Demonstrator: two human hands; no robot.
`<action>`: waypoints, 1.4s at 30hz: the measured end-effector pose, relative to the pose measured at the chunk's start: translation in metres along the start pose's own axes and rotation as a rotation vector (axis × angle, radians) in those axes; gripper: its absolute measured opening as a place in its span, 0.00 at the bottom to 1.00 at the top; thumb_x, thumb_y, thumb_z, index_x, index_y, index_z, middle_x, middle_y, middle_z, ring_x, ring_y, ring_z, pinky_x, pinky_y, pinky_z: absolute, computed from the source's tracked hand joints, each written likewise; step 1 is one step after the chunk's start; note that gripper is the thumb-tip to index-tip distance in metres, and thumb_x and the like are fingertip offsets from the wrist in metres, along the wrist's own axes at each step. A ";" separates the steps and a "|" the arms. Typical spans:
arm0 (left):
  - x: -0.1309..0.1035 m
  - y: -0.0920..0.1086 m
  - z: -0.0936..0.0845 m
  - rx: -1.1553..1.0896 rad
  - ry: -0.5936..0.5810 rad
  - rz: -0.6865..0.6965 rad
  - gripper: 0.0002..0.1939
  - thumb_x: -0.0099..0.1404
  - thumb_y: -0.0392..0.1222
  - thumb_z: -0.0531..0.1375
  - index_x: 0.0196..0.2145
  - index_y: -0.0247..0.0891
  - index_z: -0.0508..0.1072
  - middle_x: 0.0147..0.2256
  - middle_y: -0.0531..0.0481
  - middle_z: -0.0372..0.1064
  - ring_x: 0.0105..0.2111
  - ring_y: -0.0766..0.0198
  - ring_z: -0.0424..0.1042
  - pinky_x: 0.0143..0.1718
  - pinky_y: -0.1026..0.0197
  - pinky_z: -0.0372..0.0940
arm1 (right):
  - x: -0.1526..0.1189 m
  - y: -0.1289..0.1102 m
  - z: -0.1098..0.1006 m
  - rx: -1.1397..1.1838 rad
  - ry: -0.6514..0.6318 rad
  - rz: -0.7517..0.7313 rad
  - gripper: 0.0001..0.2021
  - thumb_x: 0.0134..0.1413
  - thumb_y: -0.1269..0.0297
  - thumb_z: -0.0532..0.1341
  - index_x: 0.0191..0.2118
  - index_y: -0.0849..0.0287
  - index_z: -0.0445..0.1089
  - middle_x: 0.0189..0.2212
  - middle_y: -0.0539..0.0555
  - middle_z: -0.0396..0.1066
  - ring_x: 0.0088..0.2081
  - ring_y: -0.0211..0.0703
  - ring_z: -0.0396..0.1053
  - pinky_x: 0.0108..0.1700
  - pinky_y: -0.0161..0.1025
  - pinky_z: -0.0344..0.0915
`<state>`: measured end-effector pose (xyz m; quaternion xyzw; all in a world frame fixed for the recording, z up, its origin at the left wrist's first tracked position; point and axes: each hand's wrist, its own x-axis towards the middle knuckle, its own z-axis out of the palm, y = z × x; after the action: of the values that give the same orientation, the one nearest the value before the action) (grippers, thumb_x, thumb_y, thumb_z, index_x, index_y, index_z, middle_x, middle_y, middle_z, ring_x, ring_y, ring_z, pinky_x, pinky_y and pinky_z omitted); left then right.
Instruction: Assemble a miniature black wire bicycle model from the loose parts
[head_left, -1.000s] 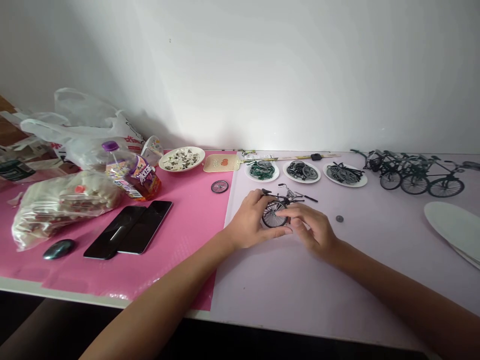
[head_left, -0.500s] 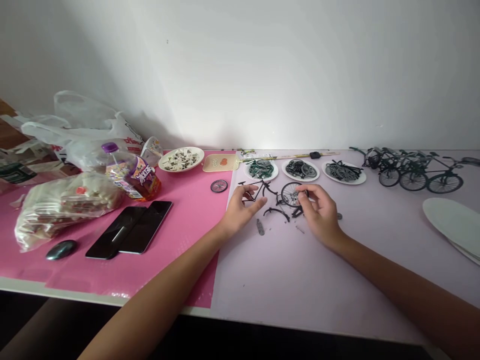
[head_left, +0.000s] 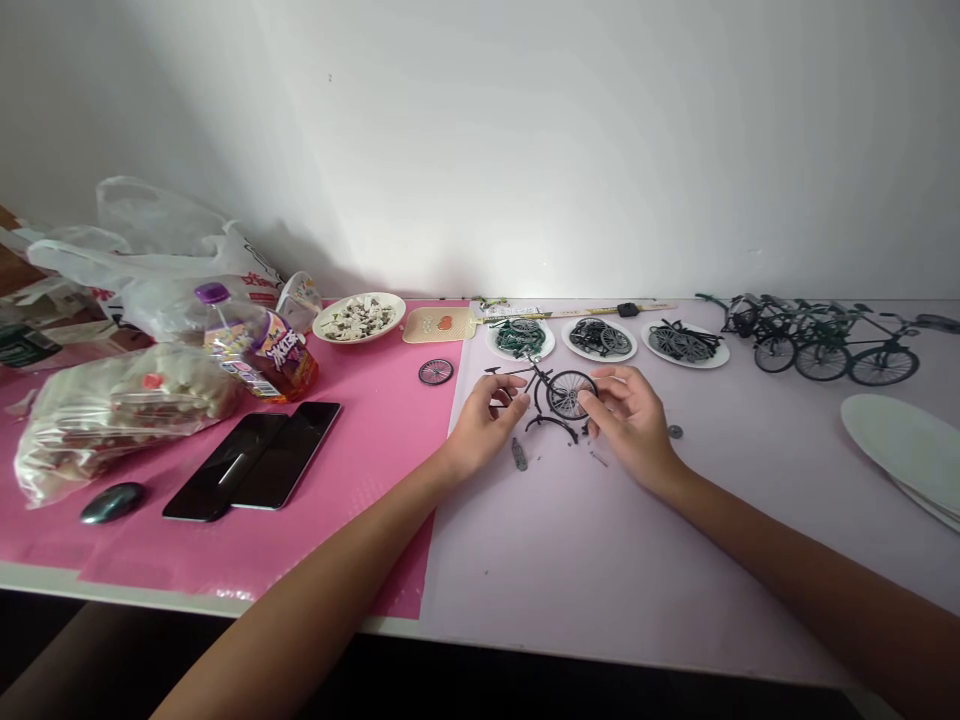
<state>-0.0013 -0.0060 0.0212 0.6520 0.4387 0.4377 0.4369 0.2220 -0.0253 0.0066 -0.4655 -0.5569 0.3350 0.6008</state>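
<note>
Between my hands is a small black bicycle frame (head_left: 534, 378), its rear part pinched in the fingers of my left hand (head_left: 484, 420). The thumb and fingers of my right hand (head_left: 626, 415) grip a black spoked wheel (head_left: 571, 394) by its right side, and the wheel overlaps the front end of the frame. Just below lies a curved black part (head_left: 551, 425). A grey oval piece (head_left: 519, 455) and tiny bits rest on the pale surface near my hands. A second wheel (head_left: 435, 372) lies flat on the pink mat.
Behind my hands stand three plates of parts (head_left: 520, 338). Assembled model bicycles (head_left: 885, 360) are at the back right, white plates (head_left: 900, 440) at the right edge. To the left are phones (head_left: 251, 465), a mouse (head_left: 112, 502), a bottle (head_left: 255, 345) and bags (head_left: 127, 410).
My right hand has brought the wheel left, up against the frame's front end. The left hand stays almost in place. The whole view has shifted slightly.
</note>
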 end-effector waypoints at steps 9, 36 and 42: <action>-0.003 0.000 0.001 -0.019 -0.037 0.004 0.19 0.69 0.53 0.64 0.52 0.39 0.75 0.41 0.46 0.67 0.46 0.55 0.71 0.47 0.51 0.71 | -0.002 -0.004 0.005 -0.026 0.009 0.061 0.24 0.55 0.46 0.74 0.51 0.56 0.76 0.39 0.56 0.79 0.28 0.43 0.77 0.31 0.44 0.81; -0.001 -0.002 0.000 -0.075 -0.011 0.000 0.16 0.69 0.51 0.63 0.50 0.40 0.76 0.39 0.47 0.67 0.44 0.56 0.71 0.49 0.50 0.69 | -0.001 -0.004 0.005 0.020 0.002 0.092 0.25 0.53 0.44 0.75 0.48 0.56 0.73 0.39 0.57 0.82 0.28 0.46 0.80 0.32 0.44 0.81; -0.002 -0.002 -0.002 -0.075 -0.029 -0.001 0.17 0.69 0.51 0.62 0.50 0.40 0.77 0.40 0.46 0.68 0.46 0.54 0.71 0.55 0.46 0.67 | -0.001 -0.003 0.005 0.023 0.002 0.089 0.25 0.53 0.44 0.75 0.48 0.56 0.74 0.39 0.57 0.82 0.28 0.46 0.80 0.32 0.43 0.81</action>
<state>-0.0039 -0.0070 0.0195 0.6410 0.4160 0.4443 0.4676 0.2171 -0.0264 0.0086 -0.4832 -0.5311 0.3673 0.5912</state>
